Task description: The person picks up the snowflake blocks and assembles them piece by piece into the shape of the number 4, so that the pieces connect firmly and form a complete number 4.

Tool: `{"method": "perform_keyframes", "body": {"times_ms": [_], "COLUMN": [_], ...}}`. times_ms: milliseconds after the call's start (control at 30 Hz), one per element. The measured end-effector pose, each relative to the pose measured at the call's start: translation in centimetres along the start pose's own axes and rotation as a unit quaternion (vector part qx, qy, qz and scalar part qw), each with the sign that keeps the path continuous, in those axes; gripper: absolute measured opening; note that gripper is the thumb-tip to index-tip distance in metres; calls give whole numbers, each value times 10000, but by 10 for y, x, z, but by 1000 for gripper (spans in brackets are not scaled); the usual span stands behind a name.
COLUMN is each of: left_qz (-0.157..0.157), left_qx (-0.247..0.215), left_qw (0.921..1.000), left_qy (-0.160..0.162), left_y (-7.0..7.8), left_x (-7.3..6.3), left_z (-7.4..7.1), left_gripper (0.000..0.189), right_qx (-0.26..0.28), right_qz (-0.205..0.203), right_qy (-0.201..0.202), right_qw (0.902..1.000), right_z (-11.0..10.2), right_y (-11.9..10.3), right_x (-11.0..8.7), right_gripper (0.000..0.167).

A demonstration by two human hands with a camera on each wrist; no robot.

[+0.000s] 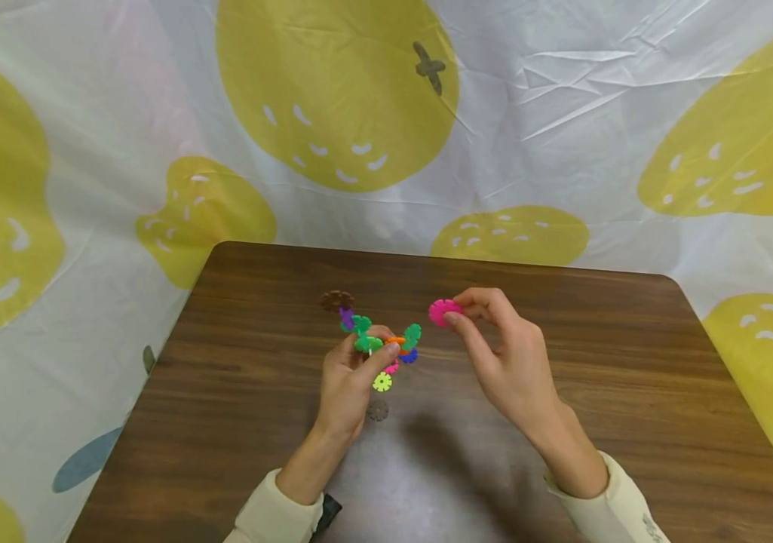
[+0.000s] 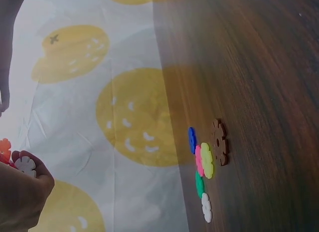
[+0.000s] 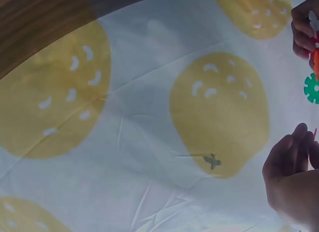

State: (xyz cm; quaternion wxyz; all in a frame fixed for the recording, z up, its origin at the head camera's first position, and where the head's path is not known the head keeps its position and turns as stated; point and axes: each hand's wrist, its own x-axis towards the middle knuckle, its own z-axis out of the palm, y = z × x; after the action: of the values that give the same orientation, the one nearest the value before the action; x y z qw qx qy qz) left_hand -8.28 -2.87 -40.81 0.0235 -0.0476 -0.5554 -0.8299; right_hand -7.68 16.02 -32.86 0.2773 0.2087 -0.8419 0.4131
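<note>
My left hand (image 1: 348, 375) grips linked notched plastic discs, with an orange disc (image 1: 395, 341) and a green disc (image 1: 412, 335) on its right side. Past its fingers, more green pieces (image 1: 368, 345), a purple disc (image 1: 347, 317) and a brown disc (image 1: 337, 300) run up and left; I cannot tell whether all are joined. A white disc (image 2: 26, 165) shows by the left hand in the left wrist view. Apart from these, my right hand (image 1: 512, 364) pinches a pink disc (image 1: 443, 311) between thumb and fingers, mostly hidden in the right wrist view.
Loose discs are on the brown table (image 1: 596, 362) near and below the left hand: blue (image 2: 192, 140), pink (image 2: 199, 160), yellow (image 2: 207, 160), green (image 2: 200, 184), white (image 2: 206, 208) and brown (image 2: 220, 142). A fruit-patterned cloth (image 1: 359, 219) hangs behind the table.
</note>
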Motion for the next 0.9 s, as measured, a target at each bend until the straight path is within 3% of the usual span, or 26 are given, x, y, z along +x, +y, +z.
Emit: {"method": "perform_keyframes", "body": {"times_ms": [367,900], "left_qz": [10,7], "left_qx": [37,169], "left_qw": [10000,9999], "left_qy": [-32,-8], "left_y": [1,1], "left_x": [0,-2], "left_z": [0,2], "left_gripper": [8,19], "right_qx": [-405,-417], "right_qz": [-954,-1082], "right_qy": [-38,-9], "right_qw": [9946,9933], "right_z": [7,16], "right_y": [5,7], "right_x": [-3,-8], "right_gripper": [21,23]}}
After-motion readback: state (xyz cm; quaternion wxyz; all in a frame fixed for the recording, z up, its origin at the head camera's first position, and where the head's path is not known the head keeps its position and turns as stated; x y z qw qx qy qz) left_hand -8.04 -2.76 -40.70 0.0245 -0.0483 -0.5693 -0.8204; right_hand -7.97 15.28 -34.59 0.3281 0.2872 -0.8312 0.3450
